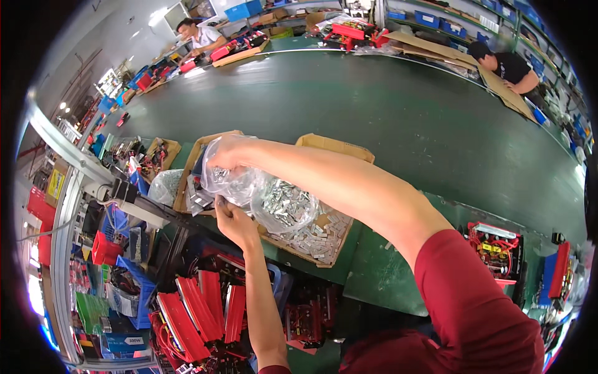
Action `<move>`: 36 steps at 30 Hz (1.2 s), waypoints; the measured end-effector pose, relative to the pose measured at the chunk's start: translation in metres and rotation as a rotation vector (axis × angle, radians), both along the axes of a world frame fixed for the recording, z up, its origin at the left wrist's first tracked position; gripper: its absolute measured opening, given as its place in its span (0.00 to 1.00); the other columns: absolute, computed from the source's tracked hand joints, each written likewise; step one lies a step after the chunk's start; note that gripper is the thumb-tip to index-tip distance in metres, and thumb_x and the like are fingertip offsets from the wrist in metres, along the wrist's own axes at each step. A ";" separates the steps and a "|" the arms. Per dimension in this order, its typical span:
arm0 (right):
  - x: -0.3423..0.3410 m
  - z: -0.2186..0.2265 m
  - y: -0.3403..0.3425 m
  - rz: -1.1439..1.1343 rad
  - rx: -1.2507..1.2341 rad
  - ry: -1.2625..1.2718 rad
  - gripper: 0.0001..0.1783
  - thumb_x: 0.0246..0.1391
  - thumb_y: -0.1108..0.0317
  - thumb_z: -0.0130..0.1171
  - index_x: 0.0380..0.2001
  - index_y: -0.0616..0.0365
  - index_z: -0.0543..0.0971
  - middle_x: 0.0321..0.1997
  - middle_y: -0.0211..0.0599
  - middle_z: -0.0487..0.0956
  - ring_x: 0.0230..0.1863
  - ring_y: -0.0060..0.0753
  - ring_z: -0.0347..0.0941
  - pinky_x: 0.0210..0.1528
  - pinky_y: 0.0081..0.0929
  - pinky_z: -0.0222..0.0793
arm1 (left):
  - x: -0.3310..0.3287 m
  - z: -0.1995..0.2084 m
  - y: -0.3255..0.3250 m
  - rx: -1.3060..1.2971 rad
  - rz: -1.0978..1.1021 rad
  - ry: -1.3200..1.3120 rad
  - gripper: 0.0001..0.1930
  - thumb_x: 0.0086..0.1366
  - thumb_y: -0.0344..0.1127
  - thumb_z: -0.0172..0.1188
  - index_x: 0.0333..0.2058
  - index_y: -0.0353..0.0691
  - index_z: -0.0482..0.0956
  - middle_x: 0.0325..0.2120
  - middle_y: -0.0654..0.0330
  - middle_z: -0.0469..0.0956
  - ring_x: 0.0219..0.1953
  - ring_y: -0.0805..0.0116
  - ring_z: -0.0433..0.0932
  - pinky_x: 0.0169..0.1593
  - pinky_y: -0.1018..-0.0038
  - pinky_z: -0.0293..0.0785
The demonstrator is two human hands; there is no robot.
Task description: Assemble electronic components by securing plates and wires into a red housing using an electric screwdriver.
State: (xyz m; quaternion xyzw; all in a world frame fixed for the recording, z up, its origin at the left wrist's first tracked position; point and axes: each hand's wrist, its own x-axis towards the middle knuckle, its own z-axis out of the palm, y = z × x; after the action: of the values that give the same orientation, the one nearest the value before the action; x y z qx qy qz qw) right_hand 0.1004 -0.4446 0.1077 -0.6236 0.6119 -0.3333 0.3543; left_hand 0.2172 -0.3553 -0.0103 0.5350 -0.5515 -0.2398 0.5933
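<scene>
A clear plastic bag (241, 187) lies tilted over a cardboard tray, with small silvery metal parts (281, 202) in its wide end. My right hand (225, 154) reaches across from the right and is closed on the bag's far left end; film covers part of its fingers. Closer to me, my left hand (235, 223) is closed, thumb and fingers pinched at the bag's lower left edge. Flat metal pieces (321, 240) are spread in the cardboard tray (336, 257) under and beside the bag.
A dark green conveyor belt (299, 93) runs beyond the trays. Red finned units (199, 308) are stacked below on the left, near blue bins (140, 290). A metal post (68, 149) stands at left. Two people (202, 38) work across the belt. A red-framed device (494, 246) sits at right.
</scene>
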 end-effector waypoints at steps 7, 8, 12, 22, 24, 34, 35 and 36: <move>-0.039 0.044 0.033 0.066 0.141 -0.111 0.18 0.53 0.53 0.66 0.34 0.59 0.85 0.26 0.36 0.78 0.22 0.31 0.77 0.17 0.25 0.65 | 0.011 -0.005 0.009 -0.097 -0.076 0.068 0.19 0.70 0.24 0.50 0.58 0.24 0.73 0.51 0.51 0.81 0.50 0.68 0.79 0.54 0.75 0.72; -0.050 0.049 0.042 0.087 0.117 -0.130 0.19 0.53 0.51 0.65 0.34 0.57 0.85 0.28 0.33 0.78 0.22 0.28 0.75 0.16 0.23 0.61 | 0.010 -0.009 0.011 -0.137 -0.086 0.100 0.19 0.71 0.24 0.50 0.58 0.24 0.73 0.52 0.51 0.80 0.52 0.67 0.78 0.56 0.74 0.72; -0.105 0.070 0.092 0.078 0.173 -0.194 0.19 0.57 0.47 0.62 0.38 0.51 0.86 0.32 0.23 0.78 0.22 0.17 0.68 0.18 0.16 0.57 | 0.007 0.020 0.059 -0.206 -0.057 0.014 0.17 0.72 0.25 0.52 0.57 0.27 0.75 0.56 0.50 0.78 0.52 0.63 0.78 0.58 0.70 0.73; -0.221 -0.008 0.280 -0.227 0.365 -0.493 0.17 0.62 0.52 0.60 0.40 0.53 0.85 0.25 0.20 0.74 0.19 0.12 0.61 0.18 0.14 0.57 | -0.151 -0.021 0.181 -0.182 -0.860 -0.603 0.15 0.69 0.30 0.56 0.53 0.40 0.77 0.53 0.54 0.79 0.56 0.55 0.77 0.52 0.65 0.78; -0.244 -0.025 0.308 -0.285 0.346 -0.542 0.17 0.63 0.52 0.59 0.40 0.53 0.85 0.26 0.19 0.75 0.19 0.11 0.60 0.17 0.14 0.56 | -0.193 -0.027 0.179 -0.201 -0.986 -0.692 0.15 0.70 0.33 0.55 0.53 0.39 0.76 0.54 0.55 0.78 0.57 0.56 0.76 0.49 0.64 0.80; -0.278 -0.046 0.381 -0.541 0.312 -0.607 0.16 0.65 0.54 0.57 0.38 0.54 0.84 0.24 0.22 0.74 0.18 0.14 0.61 0.15 0.17 0.46 | -0.208 -0.046 0.183 -0.503 -1.310 -0.858 0.15 0.69 0.40 0.58 0.51 0.46 0.81 0.57 0.64 0.77 0.62 0.67 0.73 0.41 0.70 0.82; -0.281 -0.052 0.381 -0.516 0.326 -0.630 0.16 0.65 0.53 0.57 0.38 0.54 0.84 0.24 0.22 0.74 0.18 0.14 0.61 0.15 0.17 0.46 | -0.199 -0.043 0.185 -0.494 -1.298 -0.905 0.15 0.69 0.41 0.58 0.52 0.47 0.81 0.58 0.65 0.77 0.63 0.69 0.72 0.42 0.71 0.82; -0.284 -0.061 0.379 -0.494 0.325 -0.631 0.16 0.65 0.53 0.57 0.38 0.54 0.84 0.24 0.22 0.74 0.18 0.14 0.61 0.15 0.17 0.46 | -0.191 -0.038 0.184 -0.410 -1.351 -0.940 0.18 0.68 0.41 0.58 0.56 0.48 0.79 0.60 0.67 0.75 0.64 0.66 0.72 0.49 0.71 0.81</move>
State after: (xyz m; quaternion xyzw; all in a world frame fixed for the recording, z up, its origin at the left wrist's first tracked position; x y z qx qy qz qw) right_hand -0.1839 -0.0656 0.0465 -0.2618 0.6491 -0.4818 0.5272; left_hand 0.0266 -0.1708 -0.0482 0.0164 -0.9745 -0.1906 0.1169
